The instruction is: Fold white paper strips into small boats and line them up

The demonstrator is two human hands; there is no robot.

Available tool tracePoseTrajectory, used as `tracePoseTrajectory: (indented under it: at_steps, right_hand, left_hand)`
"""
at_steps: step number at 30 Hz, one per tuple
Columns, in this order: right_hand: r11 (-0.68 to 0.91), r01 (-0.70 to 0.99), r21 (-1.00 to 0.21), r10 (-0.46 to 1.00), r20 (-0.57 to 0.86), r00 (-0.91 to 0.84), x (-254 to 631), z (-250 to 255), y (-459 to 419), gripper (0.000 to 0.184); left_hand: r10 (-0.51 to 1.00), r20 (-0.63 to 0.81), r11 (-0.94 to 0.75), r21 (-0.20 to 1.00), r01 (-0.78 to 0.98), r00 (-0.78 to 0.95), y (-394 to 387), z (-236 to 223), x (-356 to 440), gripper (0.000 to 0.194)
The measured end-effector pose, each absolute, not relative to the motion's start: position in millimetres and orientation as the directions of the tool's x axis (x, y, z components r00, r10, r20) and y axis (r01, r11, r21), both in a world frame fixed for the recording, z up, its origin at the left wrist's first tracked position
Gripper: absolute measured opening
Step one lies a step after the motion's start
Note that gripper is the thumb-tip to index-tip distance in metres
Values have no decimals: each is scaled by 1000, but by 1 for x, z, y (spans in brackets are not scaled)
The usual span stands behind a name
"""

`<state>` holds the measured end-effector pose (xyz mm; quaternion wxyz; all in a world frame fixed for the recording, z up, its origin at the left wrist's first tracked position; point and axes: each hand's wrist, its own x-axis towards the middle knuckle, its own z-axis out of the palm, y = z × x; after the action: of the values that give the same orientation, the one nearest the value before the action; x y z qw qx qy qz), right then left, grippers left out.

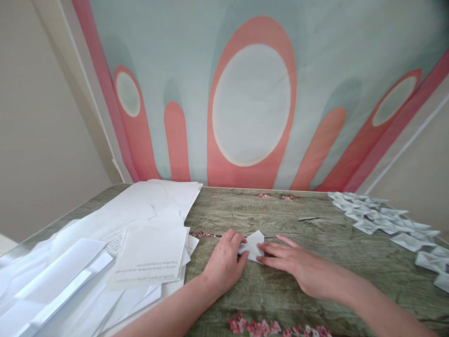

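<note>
A small piece of folded white paper (255, 244) lies on the wood-patterned tabletop between my two hands. My left hand (226, 260) grips its left side, with the fingers curled and the thumb near its lower edge. From the right, my right hand (294, 262) reaches over with its fingers stretched out. Its fingertips rest on the paper's right edge, and the index finger is lifted a little. Part of the paper is hidden under the fingers, so its full folded shape cannot be made out.
Stacked white sheets (140, 201), some printed, spread over the table's left side, with folded strips (61, 269) and cut pieces on top. Rows of folded paper shapes (382, 217) run along the right edge. A coral and grey-green patterned wall panel (252, 173) stands behind the table (224, 210).
</note>
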<state>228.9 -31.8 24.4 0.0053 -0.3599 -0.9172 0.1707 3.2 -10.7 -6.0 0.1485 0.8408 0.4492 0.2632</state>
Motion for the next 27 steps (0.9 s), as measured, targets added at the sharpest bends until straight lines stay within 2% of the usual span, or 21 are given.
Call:
tracePoseTrajectory:
  at_steps: [2,6,8,11,13,19,27]
  right_hand:
    - [682,660,-316,664,-112,-739,228,25,-32,91]
    - [688,655,-311,659,-108,-744,227,26,-34,89]
    - [693,651,-311,657,-100,-747,226,26,-34,88]
    - [690,652,-315,661,-92,-745,227,23,-33,87]
    - [687,651,-323,660,-96,-745,228,21,-32,89]
    - [680,641,-355,663,-73,-745,233,19,-30,90]
    - [681,638,-359,658,-80,-748,232,21,-30,88]
  left_hand:
    - [808,301,-589,419,691,506,-15,-2,4,19]
    - [719,247,-693,189,696,650,-33,3,7,29]
    - [706,177,-708,147,690,686,-44,2,9,40]
    - [718,61,-693,151,705,693,-54,-1,10,61]
    - [734,14,-671,162,723,679,-56,-1,10,67]
    - [744,-47,-650,182,738,666,-54,4,11,67]
    - [753,-43,-641,174,747,656,-54,4,12,67]
